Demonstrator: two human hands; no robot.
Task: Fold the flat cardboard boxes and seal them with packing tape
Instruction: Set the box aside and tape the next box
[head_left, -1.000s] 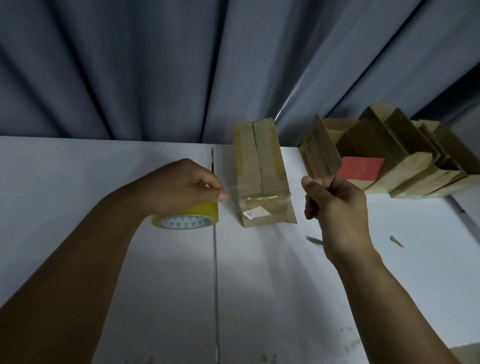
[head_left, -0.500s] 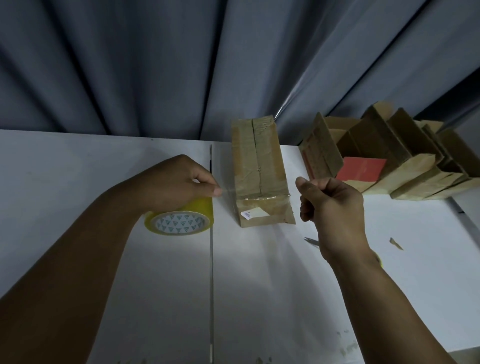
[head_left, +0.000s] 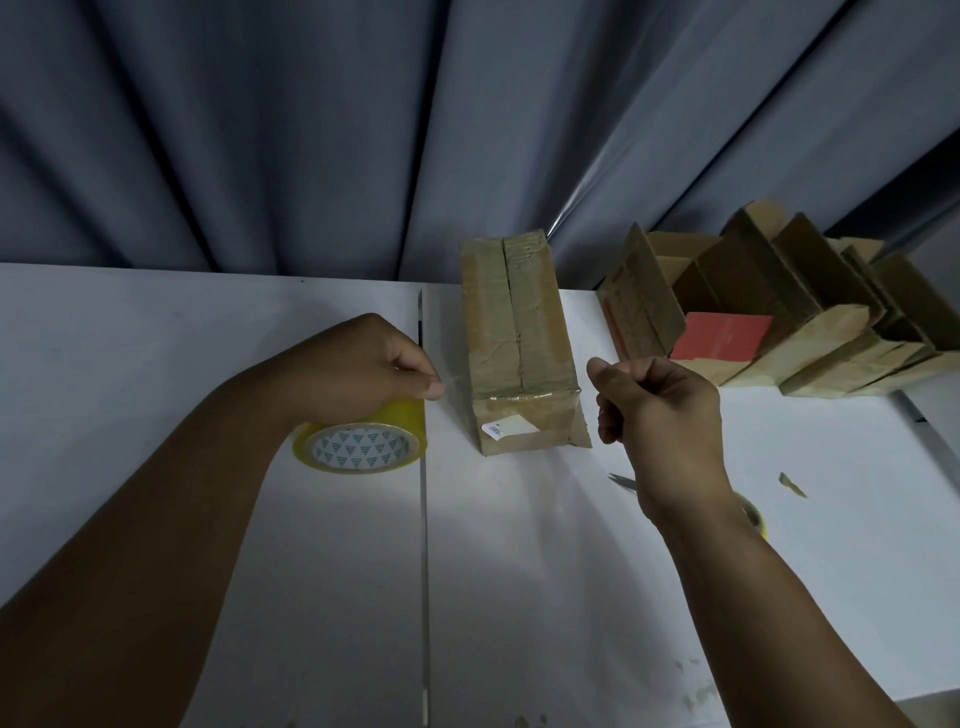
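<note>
Left hand (head_left: 358, 374) around tape roll (head_left: 363, 449) (yellow), right hand (head_left: 660, 410) beside cardboard box (head_left: 519, 338).

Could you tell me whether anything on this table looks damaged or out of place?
Yes: the taped box has a crumpled near end whose right corner flares out, and a small torn scrap lies loose on the table to its right.
</note>
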